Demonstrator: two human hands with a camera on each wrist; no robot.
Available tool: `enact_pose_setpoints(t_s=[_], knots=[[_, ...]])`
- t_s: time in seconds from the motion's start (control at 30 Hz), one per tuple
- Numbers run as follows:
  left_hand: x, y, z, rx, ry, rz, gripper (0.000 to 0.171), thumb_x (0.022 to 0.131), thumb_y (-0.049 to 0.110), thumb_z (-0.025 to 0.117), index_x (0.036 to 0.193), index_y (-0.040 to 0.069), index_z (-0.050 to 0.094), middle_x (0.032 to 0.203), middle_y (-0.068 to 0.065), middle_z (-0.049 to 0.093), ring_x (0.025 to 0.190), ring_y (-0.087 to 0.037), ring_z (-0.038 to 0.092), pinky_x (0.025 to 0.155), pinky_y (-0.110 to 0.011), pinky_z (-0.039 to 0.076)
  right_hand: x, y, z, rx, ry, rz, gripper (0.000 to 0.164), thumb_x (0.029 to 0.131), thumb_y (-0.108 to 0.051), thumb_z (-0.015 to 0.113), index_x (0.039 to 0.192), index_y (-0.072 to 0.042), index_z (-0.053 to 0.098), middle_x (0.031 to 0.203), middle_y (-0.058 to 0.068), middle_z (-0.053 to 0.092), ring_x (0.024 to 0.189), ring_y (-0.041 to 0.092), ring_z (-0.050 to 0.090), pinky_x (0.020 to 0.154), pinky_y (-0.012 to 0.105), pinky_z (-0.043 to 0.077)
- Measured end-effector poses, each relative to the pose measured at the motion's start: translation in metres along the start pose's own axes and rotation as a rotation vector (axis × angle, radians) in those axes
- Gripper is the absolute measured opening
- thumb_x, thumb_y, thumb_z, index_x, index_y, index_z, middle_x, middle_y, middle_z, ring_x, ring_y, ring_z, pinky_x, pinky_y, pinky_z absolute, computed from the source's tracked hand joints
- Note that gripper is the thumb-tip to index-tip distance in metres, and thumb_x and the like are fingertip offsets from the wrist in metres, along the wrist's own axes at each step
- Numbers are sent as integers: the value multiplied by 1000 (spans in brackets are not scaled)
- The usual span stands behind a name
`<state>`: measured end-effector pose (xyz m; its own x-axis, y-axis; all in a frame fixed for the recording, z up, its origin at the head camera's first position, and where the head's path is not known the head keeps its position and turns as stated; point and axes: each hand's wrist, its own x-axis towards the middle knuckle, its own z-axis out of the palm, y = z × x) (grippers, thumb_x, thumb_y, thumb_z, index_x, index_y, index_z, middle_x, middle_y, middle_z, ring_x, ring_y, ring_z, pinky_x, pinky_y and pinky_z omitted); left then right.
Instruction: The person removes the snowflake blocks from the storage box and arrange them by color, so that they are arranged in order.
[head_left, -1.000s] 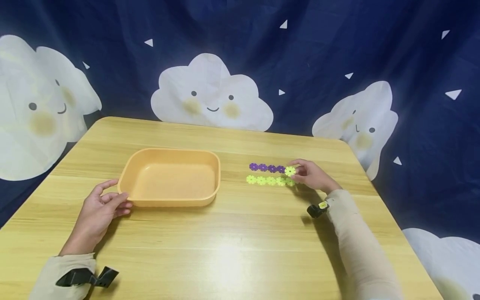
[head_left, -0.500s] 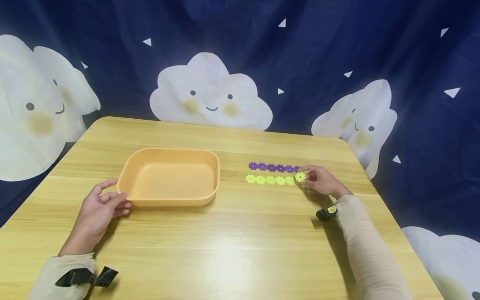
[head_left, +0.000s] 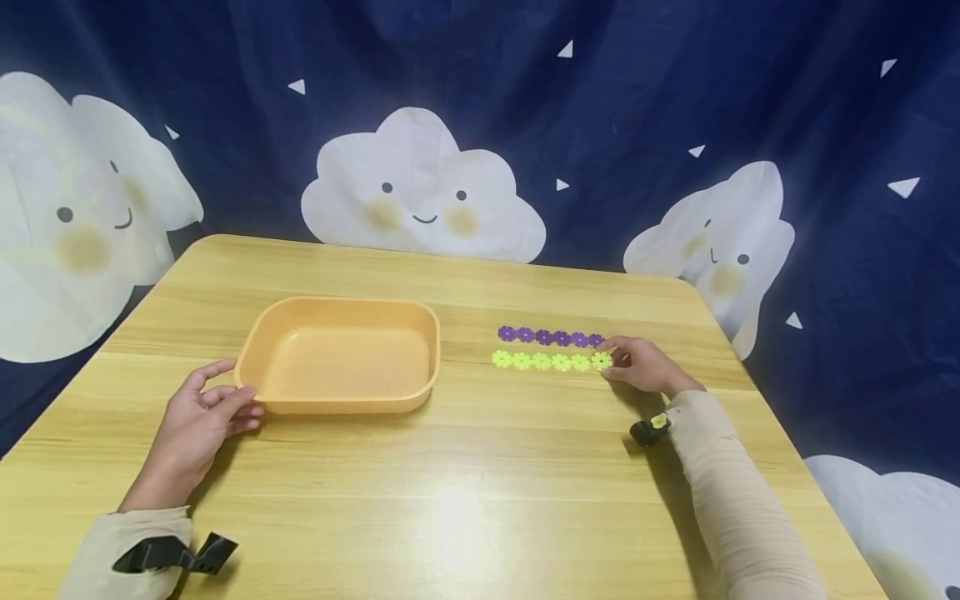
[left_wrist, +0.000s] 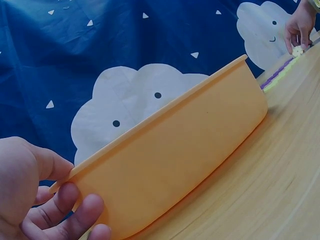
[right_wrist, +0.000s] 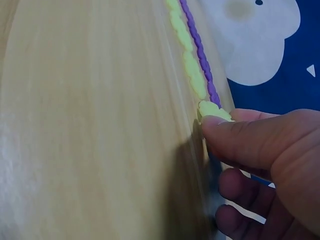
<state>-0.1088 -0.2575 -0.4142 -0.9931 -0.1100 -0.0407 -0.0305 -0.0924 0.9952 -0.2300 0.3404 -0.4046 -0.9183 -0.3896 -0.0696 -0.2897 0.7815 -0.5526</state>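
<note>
My left hand (head_left: 198, 421) grips the near left corner of a shallow orange plastic tray (head_left: 337, 406); its thumb lies on the rim and the fingers curl against the outer wall (left_wrist: 175, 155). On the right, my right hand (head_left: 645, 365) pinches a yellow flower-shaped snowflake disc (head_left: 602, 361) between thumb and fingers. That disc is at the right end of a row of yellow snowflake discs (head_left: 542, 361), low over the table in the right wrist view (right_wrist: 212, 109). Just behind runs a parallel row of purple snowflake discs (head_left: 544, 337), its right end beside my fingertips.
Both rows lie on a wood-grain table (head_left: 465, 467) with rounded far corners. The tray stands left of the rows and holds nothing visible. Behind the table hangs a dark blue curtain (head_left: 600, 108) with smiling white clouds. A black strap (head_left: 176, 554) circles the left sleeve.
My right hand has moved right, past the purple row's end, and lowered the yellow disc to the end of the yellow row. My left hand stays on the tray.
</note>
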Motion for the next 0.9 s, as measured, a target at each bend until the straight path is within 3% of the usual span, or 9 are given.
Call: enact_pose_setpoints(t_s=[0.73,0.83,0.9], knots=[[-3,0,-2,-84,27,-13,39,95,7,63,123,22,42,81,0,68,67,-11,67,58,-22,59,6,-3,3,-33,6,23,35,85,-6,74,118,-1,62,91,9,64,83,23,58,76,39,52],[-5,3,-5,-49,47,-25,42,94,10,65,124,22,39,83,2,65,67,-10,66,58,-22,59,2,-6,2,-29,7,41,35,87,-9,73,119,-1,61,92,8,64,81,21,59,75,37,52],[-5,7,-7,45,77,-28,46,94,15,65,130,19,36,86,3,61,67,-10,63,58,-22,59,-2,-10,1,-39,24,47,34,89,-10,70,120,-1,60,91,8,64,76,19,59,70,35,53]])
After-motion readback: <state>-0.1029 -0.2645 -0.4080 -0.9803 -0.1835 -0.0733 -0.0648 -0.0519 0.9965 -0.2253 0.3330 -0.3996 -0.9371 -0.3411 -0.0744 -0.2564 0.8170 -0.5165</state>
